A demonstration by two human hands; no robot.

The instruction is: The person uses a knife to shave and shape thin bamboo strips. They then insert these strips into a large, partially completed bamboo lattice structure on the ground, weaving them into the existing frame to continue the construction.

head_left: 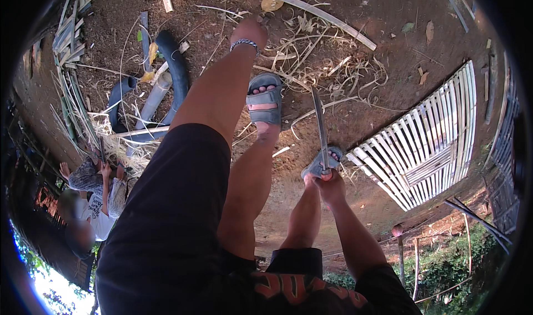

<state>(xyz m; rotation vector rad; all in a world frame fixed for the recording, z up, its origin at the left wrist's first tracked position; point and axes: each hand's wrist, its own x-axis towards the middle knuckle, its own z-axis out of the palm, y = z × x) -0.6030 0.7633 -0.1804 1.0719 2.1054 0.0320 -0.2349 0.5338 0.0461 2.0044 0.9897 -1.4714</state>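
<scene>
My left hand (251,31), with a chain bracelet at its wrist, is stretched far forward, low over the dirt ground. Its fingers look curled and point away from me, so whatever they hold is hidden. Just beyond it lie a yellow leaf (271,3) and a long split bamboo strip (327,18). Closer to my body, my right hand (331,188) is closed round the handle of a long-bladed knife (320,121). The blade points forward, over my sandalled foot and toward a heap of thin curled bamboo shavings (311,51).
A slatted bamboo panel (427,137) lies at the right. Dark curved pipes (176,71) and a grey tube (155,98) rest at the left, near bundled bamboo strips (69,37). Other people sit at the far left (100,204). My sandalled feet (264,98) stand among the shavings.
</scene>
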